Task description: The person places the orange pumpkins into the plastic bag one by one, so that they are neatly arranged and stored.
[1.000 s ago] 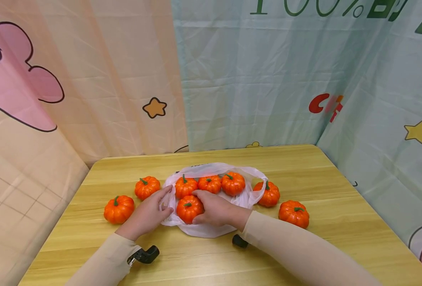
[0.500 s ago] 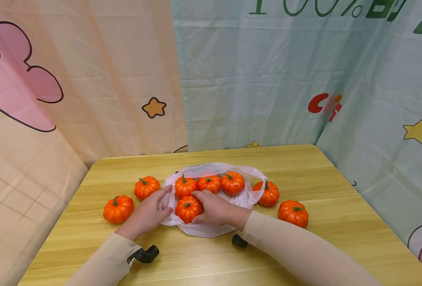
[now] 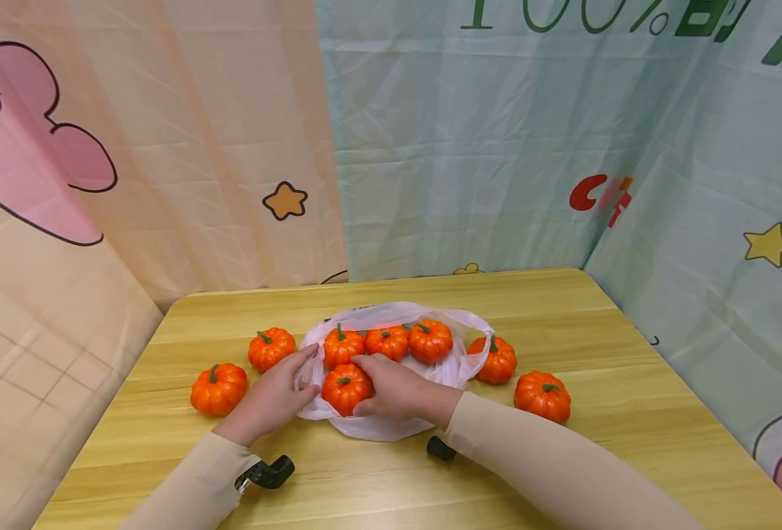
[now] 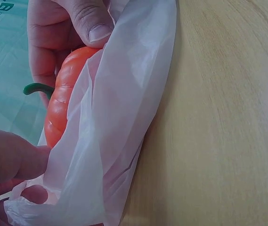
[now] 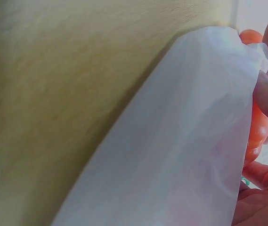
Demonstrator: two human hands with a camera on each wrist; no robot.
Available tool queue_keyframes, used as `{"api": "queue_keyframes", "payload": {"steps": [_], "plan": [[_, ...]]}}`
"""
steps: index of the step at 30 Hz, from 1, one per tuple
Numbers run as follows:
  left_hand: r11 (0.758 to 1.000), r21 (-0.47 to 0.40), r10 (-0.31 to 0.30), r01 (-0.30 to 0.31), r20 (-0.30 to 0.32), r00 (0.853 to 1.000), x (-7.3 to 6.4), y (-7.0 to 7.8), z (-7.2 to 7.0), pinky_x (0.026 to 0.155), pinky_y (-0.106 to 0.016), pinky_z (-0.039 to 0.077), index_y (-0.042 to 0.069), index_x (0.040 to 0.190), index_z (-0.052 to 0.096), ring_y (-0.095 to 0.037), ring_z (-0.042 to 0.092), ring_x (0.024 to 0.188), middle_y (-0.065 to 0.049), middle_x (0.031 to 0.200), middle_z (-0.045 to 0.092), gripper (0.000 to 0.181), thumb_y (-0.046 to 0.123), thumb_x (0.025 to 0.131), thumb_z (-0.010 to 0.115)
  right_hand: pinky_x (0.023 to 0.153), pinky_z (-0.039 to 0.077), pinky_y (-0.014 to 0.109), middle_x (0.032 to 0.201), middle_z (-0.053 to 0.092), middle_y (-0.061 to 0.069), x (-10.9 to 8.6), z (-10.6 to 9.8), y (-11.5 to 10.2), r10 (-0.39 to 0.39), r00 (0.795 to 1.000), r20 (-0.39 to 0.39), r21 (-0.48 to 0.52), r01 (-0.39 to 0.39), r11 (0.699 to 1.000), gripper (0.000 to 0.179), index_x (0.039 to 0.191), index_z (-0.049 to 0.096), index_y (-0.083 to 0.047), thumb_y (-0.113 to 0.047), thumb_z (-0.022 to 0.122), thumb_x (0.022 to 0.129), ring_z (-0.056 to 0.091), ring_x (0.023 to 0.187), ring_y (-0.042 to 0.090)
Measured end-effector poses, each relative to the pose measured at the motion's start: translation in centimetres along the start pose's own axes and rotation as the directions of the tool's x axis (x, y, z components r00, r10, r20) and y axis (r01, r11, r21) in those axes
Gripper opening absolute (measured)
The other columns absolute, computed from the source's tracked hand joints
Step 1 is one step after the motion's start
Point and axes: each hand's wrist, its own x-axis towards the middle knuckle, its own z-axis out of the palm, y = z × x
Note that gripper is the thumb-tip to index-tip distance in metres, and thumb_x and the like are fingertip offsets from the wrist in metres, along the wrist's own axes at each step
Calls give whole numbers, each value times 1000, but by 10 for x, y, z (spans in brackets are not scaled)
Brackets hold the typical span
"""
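Observation:
A thin white plastic bag [image 3: 384,429] lies with its mouth spread open on the table. My right hand [image 3: 397,388] grips a small orange pumpkin [image 3: 347,391] at the front left of the bag, thumb on the near side and fingers on the far side. Its green stem shows in the left wrist view, where the bag wall covers part of the pumpkin [image 4: 60,106]. My left hand [image 3: 277,394] pinches the bag's left rim. Three more pumpkins sit in the bag along its back: a left one [image 3: 344,346], a middle one [image 3: 387,342] and a right one [image 3: 430,341].
Two pumpkins stand left of the bag, one nearer [image 3: 219,390] and one farther [image 3: 272,348]. On the right, one pumpkin [image 3: 499,361] is partly behind the bag's rim and another [image 3: 542,397] stands farther out. Printed curtains [image 3: 464,162] hang behind the wooden table [image 3: 537,302].
The gripped pumpkin has shifted slightly left within the bag along with my right hand. My left hand stays at the bag's rim, and the other pumpkins have not visibly moved.

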Motion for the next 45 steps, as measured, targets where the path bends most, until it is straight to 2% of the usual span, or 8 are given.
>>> {"api": "queue_keyframes", "payload": {"steps": [4,6,17,25,28,30,34,45], "plan": [[1000,-8,-7,7,8,1000,1,0,0,89,-38,55,11,162,41,-23,60,98,-18,161,48,72,22,98,72,121,43,44,158,51,6,1,1,0,-1,1000,-3,6,1,1000,86,162,39,-15,-37,83,91,53,142,24],[1000,-11,-9,9,11,1000,2,0,0,86,-36,54,11,162,41,-21,58,94,-18,161,48,73,22,98,72,121,43,44,158,51,6,1,1,0,1,1000,-3,9,-1,1000,86,162,39,-14,-37,83,91,53,142,24],[1000,-15,-6,6,7,1000,0,2,-1,113,-57,48,10,162,40,-32,58,127,-19,162,46,72,22,99,71,122,42,43,159,51,6,1,1,-2,6,1000,-1,14,-6,1000,88,162,38,-13,-37,84,90,52,143,23],[1000,-13,-2,2,4,1000,0,2,-1,116,-59,45,9,162,40,-37,55,137,-20,163,45,72,22,99,72,121,43,45,159,51,7,-3,-5,-4,17,1000,-20,-8,-17,1000,91,162,37,-13,-41,84,89,52,144,25],[1000,-13,-4,4,2,1000,-1,2,-1,112,-56,50,8,162,41,-34,60,127,-19,163,46,72,22,98,72,122,42,46,161,50,8,-8,-13,-5,7,1000,-28,-1,-7,1000,92,163,36,-12,-41,84,90,50,147,27],[1000,-16,-6,6,5,1000,0,2,-2,103,-49,55,8,162,41,-29,64,110,-19,162,47,72,22,98,72,123,40,47,162,47,8,-12,-19,-6,-3,999,-38,13,3,1000,91,163,35,-11,-41,83,91,47,149,27],[999,-31,-14,14,11,1000,0,2,-2,83,-34,52,8,162,40,-18,56,84,-19,161,48,73,21,98,73,125,37,47,165,43,7,-23,-35,-6,-31,997,-70,52,35,998,87,163,37,-11,-39,81,93,43,153,28],[998,-61,-21,22,13,1000,1,1,-2,63,-25,45,8,162,40,-18,48,68,-19,154,52,74,18,97,73,116,47,51,159,50,9,-61,-78,13,-89,968,-234,98,114,989,75,156,47,-9,-30,82,93,54,141,33]]}}
